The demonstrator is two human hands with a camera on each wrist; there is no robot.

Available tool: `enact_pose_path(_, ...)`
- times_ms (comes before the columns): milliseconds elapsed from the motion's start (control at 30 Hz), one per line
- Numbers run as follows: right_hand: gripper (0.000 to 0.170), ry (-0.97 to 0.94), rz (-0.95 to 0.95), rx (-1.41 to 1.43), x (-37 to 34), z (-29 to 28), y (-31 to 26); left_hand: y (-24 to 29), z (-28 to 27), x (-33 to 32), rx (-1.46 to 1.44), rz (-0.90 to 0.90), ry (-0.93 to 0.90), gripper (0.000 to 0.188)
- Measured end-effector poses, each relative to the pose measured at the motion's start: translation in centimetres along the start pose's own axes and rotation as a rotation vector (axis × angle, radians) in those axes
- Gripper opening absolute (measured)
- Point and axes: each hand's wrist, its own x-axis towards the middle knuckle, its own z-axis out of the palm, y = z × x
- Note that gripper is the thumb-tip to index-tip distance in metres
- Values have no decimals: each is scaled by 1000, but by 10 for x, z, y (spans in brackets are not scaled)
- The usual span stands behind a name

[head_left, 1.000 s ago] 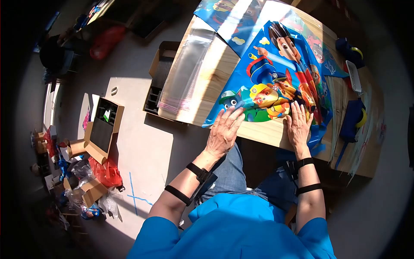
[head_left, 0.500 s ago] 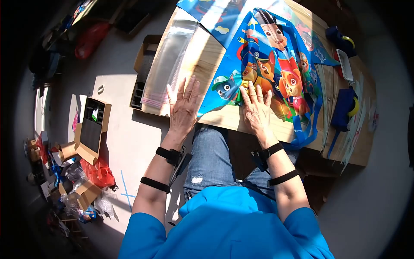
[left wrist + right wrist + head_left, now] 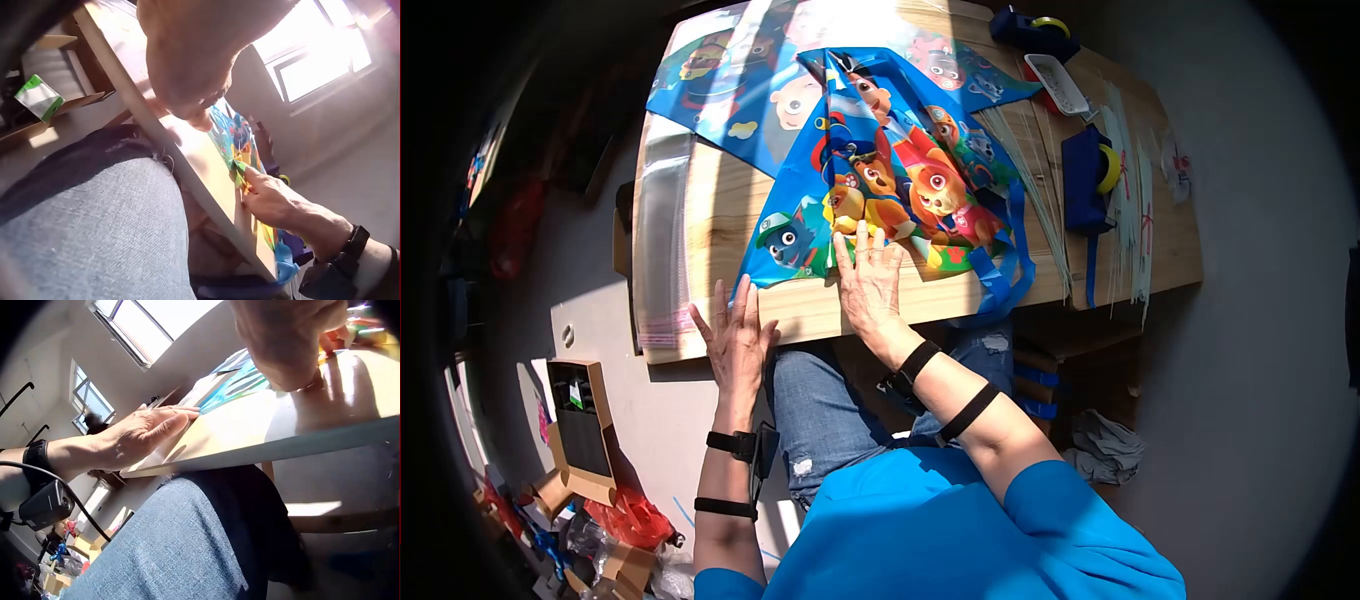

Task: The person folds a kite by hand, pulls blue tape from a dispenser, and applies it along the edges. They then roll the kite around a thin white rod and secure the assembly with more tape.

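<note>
A: What do your hands have down there?

B: Nothing gripped. From my head view, the left hand (image 3: 738, 345) is open, its fingers straight and spread, fingertips at the near left corner of the blue sheet (image 3: 890, 170). The right hand (image 3: 870, 290) is open too, fingers extended and touching the sheet's near edge.

A: And where does the sheet lie?

B: In the middle of the bench (image 3: 800, 312), cartoon print up, creased, with its near edge close to the bench's own. A blue strap (image 3: 1022, 240) hangs off its right side. A second printed sheet (image 3: 750, 105) spreads out beyond it, far and left.

A: Anything else around it?

B: Left, I've got clear sleeves (image 3: 662, 240) laid along the bench. Right, there are thin strips (image 3: 1142, 190) and a tape dispenser (image 3: 1085, 180) with a yellow roll. Farther off on that side sit a white tray (image 3: 1057, 85) and another dispenser (image 3: 1035, 34).

A: What about the floor?

B: To the left, an open box (image 3: 580, 430) with dark contents, and a red bag (image 3: 628, 515) just nearer.
</note>
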Motion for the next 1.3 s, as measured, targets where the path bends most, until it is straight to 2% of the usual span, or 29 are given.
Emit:
enact_pose_path(33,59,15,-30,82,-5,-1,3,-9,5,3,1,53,64,60)
enact_pose_path(100,52,130,-143,152,-18,0,17,-16,2,12,28,28,46,55)
enact_pose_path(133,47,199,-147,205,-27,-6,34,-23,12,14,31,87,102,59)
enact_pose_path(167,42,260,-158,267,-38,-17,50,-22,9,11,22,108,74,57)
enact_pose_path(233,33,380,72,570,-58,-51,102,-30,9,4,54,141,78,53)
enact_pose_path(267,24,527,209,640,-62,-57,136,-31,7,6,70,126,54,49)
enact_pose_path(300,18,539,397,694,-68,-58,174,-33,2,9,87,110,30,45)
enact_pose_path(333,15,523,664,788,-75,-61,212,-32,2,10,78,63,-25,42)
enact_pose_path(367,15,568,826,748,-84,-51,257,-33,7,9,113,100,-1,42)
enact_pose_path(433,15,642,967,540,-112,-21,335,-28,14,4,-3,8,-103,44)
enact_pose_path(467,17,519,1162,510,-121,-12,361,-30,16,4,2,18,-102,44)
enact_pose_path(567,27,216,1309,443,-128,-10,379,-36,21,1,73,5,-89,47)
enact_pose_path(600,27,216,1316,452,-128,-4,380,-36,20,1,37,-3,-68,48)
enact_pose_path(667,37,14,1271,270,-129,10,381,-36,19,-2,41,9,-30,48)
enact_pose_path(700,37,11,1276,280,-128,17,388,-32,15,-3,50,15,-31,48)
enact_pose_path(767,34,-161,1430,620,-126,25,405,-18,6,-5,193,-38,-25,48)
enact_pose_path(800,34,-160,1435,626,-129,25,403,-14,3,-5,197,-32,-23,48)
enact_pose_path(867,33,104,1358,613,-132,22,399,-8,0,-6,180,21,10,48)
enact_pose_path(900,33,104,1356,614,-136,31,405,-4,-1,-9,172,44,25,48)
enact_pose_path(933,31,169,1352,840,-142,44,413,4,-5,-8,138,18,-8,48)
enact_pose_path(967,29,231,1340,1071,-148,58,419,7,-4,-11,162,67,40,50)
enact_pose_path(1100,26,322,1288,983,-155,49,416,18,1,-11,172,137,67,50)
enact_pose_path(1167,28,181,1260,719,-152,37,415,25,1,-9,170,139,140,53)
enact_pose_path(1300,32,133,1275,603,-148,19,408,51,-16,-5,110,105,135,55)
